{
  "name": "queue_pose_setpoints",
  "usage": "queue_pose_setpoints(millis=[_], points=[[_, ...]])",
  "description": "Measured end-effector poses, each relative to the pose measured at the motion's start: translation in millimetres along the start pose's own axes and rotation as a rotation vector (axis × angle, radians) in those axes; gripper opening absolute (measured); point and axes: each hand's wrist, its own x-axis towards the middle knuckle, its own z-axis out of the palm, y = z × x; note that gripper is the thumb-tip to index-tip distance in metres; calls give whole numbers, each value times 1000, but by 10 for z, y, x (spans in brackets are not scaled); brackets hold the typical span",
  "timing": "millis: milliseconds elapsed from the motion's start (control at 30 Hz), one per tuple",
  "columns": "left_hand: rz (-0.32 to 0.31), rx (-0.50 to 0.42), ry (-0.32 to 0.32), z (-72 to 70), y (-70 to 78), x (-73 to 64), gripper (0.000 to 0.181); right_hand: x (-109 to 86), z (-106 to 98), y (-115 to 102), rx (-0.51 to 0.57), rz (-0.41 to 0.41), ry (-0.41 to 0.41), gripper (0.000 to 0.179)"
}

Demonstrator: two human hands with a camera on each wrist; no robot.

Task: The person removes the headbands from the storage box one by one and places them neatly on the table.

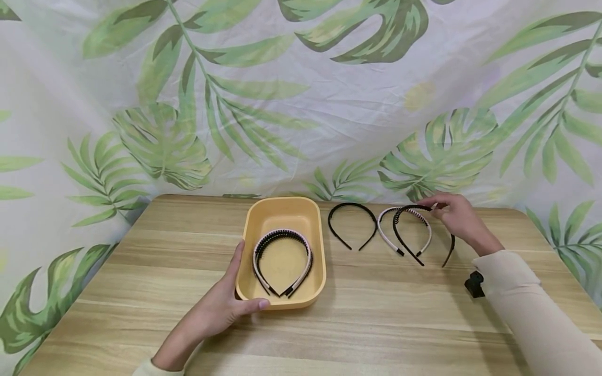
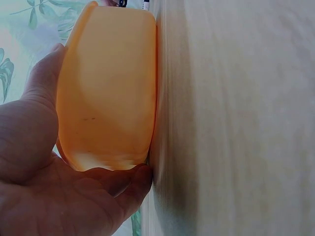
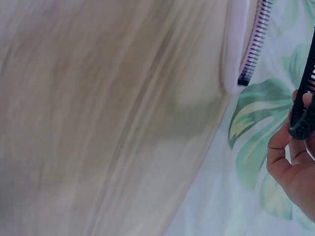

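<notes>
My left hand point(image 1: 218, 308) grips a yellow plastic tub point(image 1: 282, 220) at its near left corner, thumb over the near rim and fingers along the left side. From the left wrist view, the tub point(image 2: 110, 88) stands on the table. Inside it lie several headbands point(image 1: 282, 231), black and whitish, nested together. My right hand point(image 1: 458, 216) pinches a black headband point(image 1: 407, 250) at the top of its curve, above the right side of the table. Partly behind it is a pale pink headband point(image 1: 388, 242) with dark teeth. Another black headband point(image 1: 352, 204) lies just right of the tub.
The wood-grain table point(image 1: 376, 324) reaches back to a hanging cloth point(image 1: 263, 130) printed with green leaves. A small black object point(image 1: 475, 284) shows beside the right sleeve point(image 1: 527, 297).
</notes>
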Motion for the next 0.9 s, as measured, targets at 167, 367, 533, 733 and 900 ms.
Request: queue_pose_setpoints(millis=[167,367,533,733,900], points=[[10,10,-1,-9,4,-1,134,-7,-50,115,1,53,-7,36],[3,13,5,3,-11,1,134,-17,-117,204,0,97,-7,36],[8,12,7,-5,-17,4,134,-15,-139,271,-7,122,-6,36],[11,10,7,3,-24,1,134,-28,-186,384,-21,151,-15,38],[12,5,12,12,-34,2,134,-44,-222,450,-7,155,9,40]])
